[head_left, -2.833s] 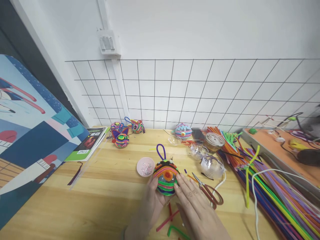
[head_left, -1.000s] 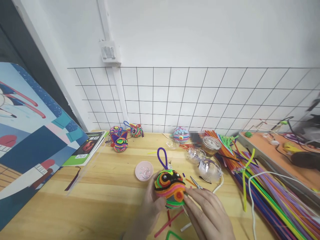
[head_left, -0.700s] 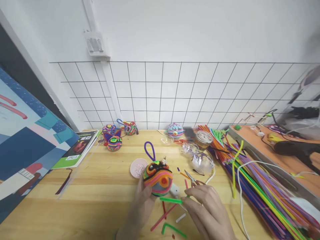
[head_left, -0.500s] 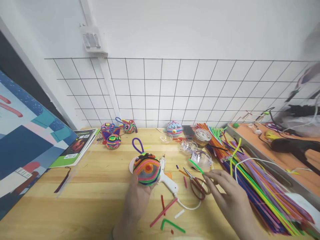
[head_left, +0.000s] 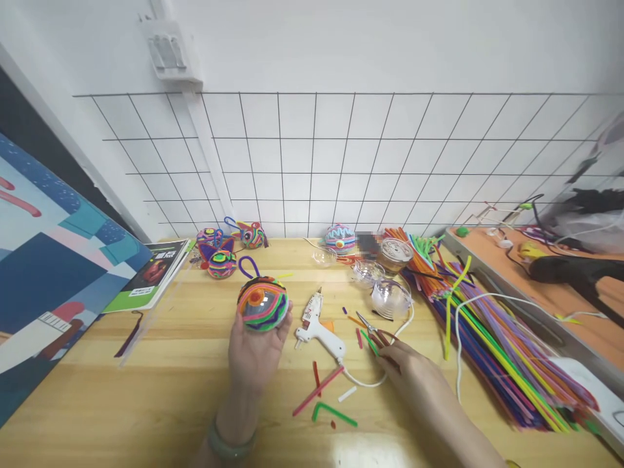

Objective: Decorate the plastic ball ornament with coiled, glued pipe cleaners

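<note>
My left hand (head_left: 256, 351) holds up a round ornament (head_left: 263, 303), its clear ball partly wrapped in orange, green, pink and purple pipe cleaners, with a purple loop on top. Low over the table, my right hand (head_left: 419, 374) has its fingers closed, and a short green pipe cleaner (head_left: 369, 342) sticks out from the fingertips. Beside those fingers lie scissors (head_left: 372, 329) with red-brown handles, partly covered by the hand. Whether the fingers also touch the handles I cannot tell. A white glue gun (head_left: 324, 335) lies between my hands.
Pipe cleaner scraps (head_left: 319, 390) lie in front of the glue gun. Clear half-shells (head_left: 390, 298) and a decorated ball (head_left: 340, 239) sit at the back. A large pipe cleaner bundle (head_left: 507, 351) is at right. Finished ornaments (head_left: 221, 264) and a book (head_left: 151, 276) stand at left.
My left hand has moved left and up with the ornament, uncovering the glue gun. My right hand has come down and left with the green pipe cleaner, beside the scissors. The view has shifted slightly.
</note>
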{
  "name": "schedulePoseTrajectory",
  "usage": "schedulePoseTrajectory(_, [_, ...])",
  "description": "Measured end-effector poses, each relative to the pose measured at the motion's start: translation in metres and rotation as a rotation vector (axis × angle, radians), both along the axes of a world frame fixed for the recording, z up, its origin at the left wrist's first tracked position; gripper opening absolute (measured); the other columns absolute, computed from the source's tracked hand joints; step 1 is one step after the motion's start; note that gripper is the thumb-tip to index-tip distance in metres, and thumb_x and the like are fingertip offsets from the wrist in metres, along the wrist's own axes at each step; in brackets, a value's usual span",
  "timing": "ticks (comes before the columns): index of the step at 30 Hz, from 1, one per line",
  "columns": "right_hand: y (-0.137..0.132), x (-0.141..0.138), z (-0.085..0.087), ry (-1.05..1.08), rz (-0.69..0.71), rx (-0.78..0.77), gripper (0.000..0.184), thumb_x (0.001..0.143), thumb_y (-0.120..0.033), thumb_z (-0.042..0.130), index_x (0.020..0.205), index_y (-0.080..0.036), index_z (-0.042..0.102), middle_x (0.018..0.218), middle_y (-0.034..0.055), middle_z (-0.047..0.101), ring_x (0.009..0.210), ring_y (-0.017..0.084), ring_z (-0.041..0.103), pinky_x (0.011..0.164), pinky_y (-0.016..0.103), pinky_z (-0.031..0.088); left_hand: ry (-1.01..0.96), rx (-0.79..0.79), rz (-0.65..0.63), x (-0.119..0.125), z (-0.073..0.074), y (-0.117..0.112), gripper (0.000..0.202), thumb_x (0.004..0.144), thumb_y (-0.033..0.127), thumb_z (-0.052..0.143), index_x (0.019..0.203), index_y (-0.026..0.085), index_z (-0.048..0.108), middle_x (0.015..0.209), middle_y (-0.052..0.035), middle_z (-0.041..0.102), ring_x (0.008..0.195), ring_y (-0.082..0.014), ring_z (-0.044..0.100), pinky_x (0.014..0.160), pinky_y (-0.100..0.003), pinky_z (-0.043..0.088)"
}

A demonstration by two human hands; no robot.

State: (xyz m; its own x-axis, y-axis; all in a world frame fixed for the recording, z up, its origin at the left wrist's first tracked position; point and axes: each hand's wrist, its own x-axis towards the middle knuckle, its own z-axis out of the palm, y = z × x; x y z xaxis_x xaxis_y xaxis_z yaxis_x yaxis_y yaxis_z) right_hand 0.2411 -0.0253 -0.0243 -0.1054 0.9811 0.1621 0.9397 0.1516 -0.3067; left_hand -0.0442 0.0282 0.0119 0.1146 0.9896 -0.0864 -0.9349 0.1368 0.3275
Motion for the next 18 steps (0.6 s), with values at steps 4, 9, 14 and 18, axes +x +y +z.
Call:
schedulePoseTrajectory(4, [0.001,-0.004,-0.003,-0.017,0.023,0.014,0.025,0.090,-0.026,0.046,0.085,-0.023,0.070,0.100,0.0084,0.071,0.091,0.025,0.070,0.068,0.031,0.055,0.019,-0.030,-0.008,0.004,0.001,-0.001,0.043,0.079,0.044,0.064,0.116,0.022,0.065,0.119,-0.0116,0.069,0.112,-0.0329,0.062,0.088,-0.039,0.053])
schedulePoseTrajectory(9, [0.002,-0.004,-0.007,-0.026,0.059,0.042,0.026,0.091,-0.025,0.045,0.087,-0.021,0.070,0.096,0.0096,0.071,0.088,0.026,0.070,0.065,0.034,0.055,0.051,-0.046,-0.001,0.010,0.003,-0.003,0.039,0.075,0.043,0.068,0.108,0.022,0.068,0.114,-0.0106,0.071,0.105,-0.0331,0.066,0.083,-0.039,0.055])
schedulePoseTrajectory(14, [0.001,-0.010,0.001,0.005,0.138,0.088,0.030,0.096,-0.025,0.039,0.095,-0.019,0.069,0.097,0.0118,0.069,0.092,0.027,0.067,0.072,0.036,0.054,0.061,-0.079,0.007,0.015,0.005,-0.005,0.036,0.076,0.041,0.068,0.105,0.020,0.068,0.110,-0.0117,0.072,0.102,-0.0316,0.066,0.084,-0.040,0.053])
schedulePoseTrajectory(18, [-0.008,-0.035,0.013,0.046,0.297,0.097,0.032,0.099,-0.025,0.039,0.088,-0.019,0.068,0.088,0.0088,0.067,0.082,0.021,0.065,0.071,0.033,0.050,0.070,-0.097,-0.004,0.017,0.004,-0.006,0.035,0.076,0.041,0.067,0.104,0.021,0.068,0.110,-0.0108,0.072,0.103,-0.0314,0.066,0.086,-0.042,0.051])
